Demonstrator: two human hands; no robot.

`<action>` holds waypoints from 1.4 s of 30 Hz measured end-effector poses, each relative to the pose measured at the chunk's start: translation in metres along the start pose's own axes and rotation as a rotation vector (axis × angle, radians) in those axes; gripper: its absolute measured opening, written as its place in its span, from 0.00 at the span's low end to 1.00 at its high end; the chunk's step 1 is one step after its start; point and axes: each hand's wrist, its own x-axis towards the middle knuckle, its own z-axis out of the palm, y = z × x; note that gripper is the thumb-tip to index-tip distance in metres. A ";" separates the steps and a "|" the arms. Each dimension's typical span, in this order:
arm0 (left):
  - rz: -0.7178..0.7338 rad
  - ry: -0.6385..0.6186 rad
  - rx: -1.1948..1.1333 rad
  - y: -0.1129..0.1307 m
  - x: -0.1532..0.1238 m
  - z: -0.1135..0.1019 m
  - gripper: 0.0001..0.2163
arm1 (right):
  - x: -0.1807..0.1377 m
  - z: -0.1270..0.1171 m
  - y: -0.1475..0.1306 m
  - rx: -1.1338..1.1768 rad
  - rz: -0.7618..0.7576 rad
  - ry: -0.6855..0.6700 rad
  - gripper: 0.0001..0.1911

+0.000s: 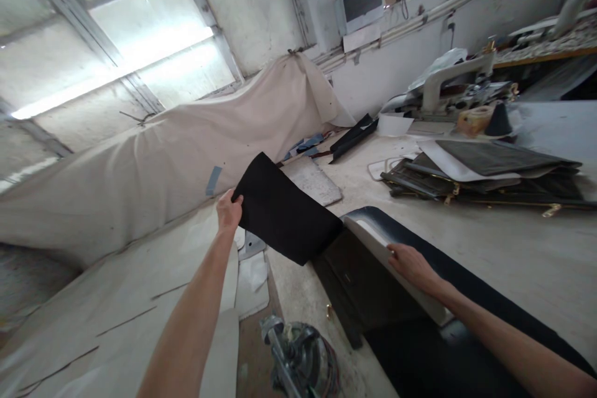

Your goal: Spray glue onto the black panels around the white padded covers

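My left hand (229,209) pinches the left edge of a black rectangular sheet (284,211), raised and tilted above the work surface. The sheet's lower right corner meets a dark olive panel (359,283) lying on the table. My right hand (413,266) is closed on the upper edge of a pale, stiff-looking panel (370,239), which stands tilted beside the olive piece. Beneath and behind it lies a large glossy black piece with a rounded corner (461,267). Where the pale panel joins the other pieces is hidden.
A metal machine part (301,357) rises at the table's front edge. Stacked olive pieces with zippers (489,168) lie at right, before a sewing machine (457,84) and a black thread cone (499,121). Beige cloth (186,143) drapes at the back left. A flat pale slab (312,180) lies behind the sheet.
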 end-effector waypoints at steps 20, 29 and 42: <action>0.627 -1.300 0.240 0.135 -0.230 0.057 0.13 | 0.001 -0.038 0.045 0.140 -0.119 -0.096 0.18; 0.422 -1.317 0.406 0.183 -0.339 0.102 0.52 | -0.013 -0.034 0.027 0.058 -0.218 -0.117 0.14; 0.074 -1.168 -0.150 0.111 -0.457 0.151 0.46 | -0.010 -0.032 0.024 0.022 -0.230 -0.270 0.15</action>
